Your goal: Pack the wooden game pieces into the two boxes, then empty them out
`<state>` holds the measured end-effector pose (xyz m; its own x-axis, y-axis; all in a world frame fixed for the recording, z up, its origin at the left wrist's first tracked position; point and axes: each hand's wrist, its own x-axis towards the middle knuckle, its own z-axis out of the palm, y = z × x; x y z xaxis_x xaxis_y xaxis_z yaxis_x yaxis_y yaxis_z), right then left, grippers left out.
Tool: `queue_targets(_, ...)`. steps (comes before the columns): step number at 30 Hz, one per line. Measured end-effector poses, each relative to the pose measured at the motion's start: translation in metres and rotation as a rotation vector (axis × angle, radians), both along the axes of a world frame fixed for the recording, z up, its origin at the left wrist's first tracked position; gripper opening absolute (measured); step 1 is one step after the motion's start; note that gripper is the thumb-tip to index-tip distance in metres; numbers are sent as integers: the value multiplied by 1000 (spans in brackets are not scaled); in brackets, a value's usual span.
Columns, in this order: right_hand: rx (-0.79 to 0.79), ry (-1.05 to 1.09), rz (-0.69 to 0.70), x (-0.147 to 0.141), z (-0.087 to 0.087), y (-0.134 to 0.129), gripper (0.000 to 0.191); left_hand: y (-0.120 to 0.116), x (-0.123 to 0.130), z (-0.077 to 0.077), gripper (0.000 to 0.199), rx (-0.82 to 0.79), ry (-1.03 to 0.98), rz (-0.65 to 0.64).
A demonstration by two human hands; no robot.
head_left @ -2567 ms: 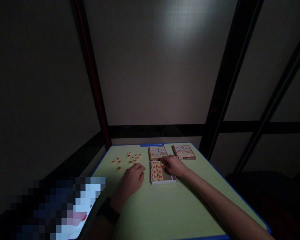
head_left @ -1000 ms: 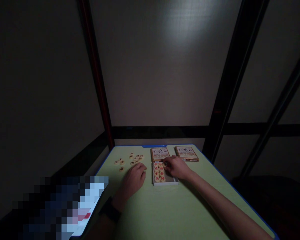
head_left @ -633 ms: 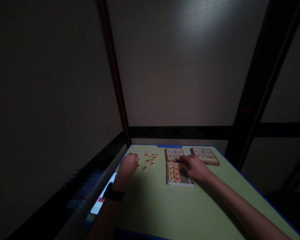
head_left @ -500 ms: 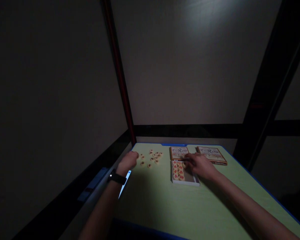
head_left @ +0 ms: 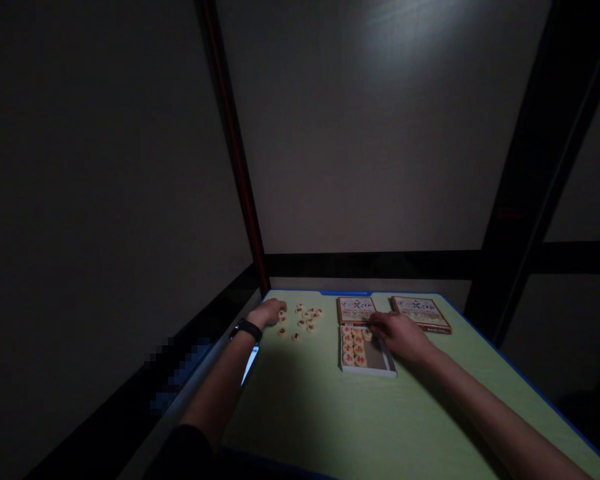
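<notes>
My left hand (head_left: pixel 269 312), with a black band at the wrist, reaches to the far left of the table. Its fingers are closed at a round Chinese chess piece (head_left: pixel 282 313). Beside it lie several loose chess pieces (head_left: pixel 307 317) with dark characters. My right hand (head_left: pixel 400 333) is over the upper right corner of an open shallow box (head_left: pixel 380 360), fingers bent together; anything between them is hidden. Red-marked chess pieces (head_left: pixel 359 349) fill two columns at the box's left. One dark-marked piece (head_left: pixel 367 335) sits at the top of the third column, just by my right fingertips.
A printed box lid (head_left: pixel 356 309) lies behind the open box. Another printed box (head_left: pixel 420 313) lies to its right. A phone with a lit screen (head_left: pixel 250 363) rests at the left edge of the green table (head_left: pixel 330 420). Walls stand close behind and at left.
My left hand has moved slightly right and closer to the loose pieces. My right fingers have drawn back a little, so the dark-marked piece in the box shows more fully.
</notes>
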<state>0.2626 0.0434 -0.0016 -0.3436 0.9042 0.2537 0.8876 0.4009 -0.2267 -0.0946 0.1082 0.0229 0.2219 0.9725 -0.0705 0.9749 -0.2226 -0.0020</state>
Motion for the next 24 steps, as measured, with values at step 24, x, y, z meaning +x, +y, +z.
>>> queue_targets(24, -23, 22, 29, 1, 1, 0, 30, -8, -1, 5, 38, -20, -94, -68)
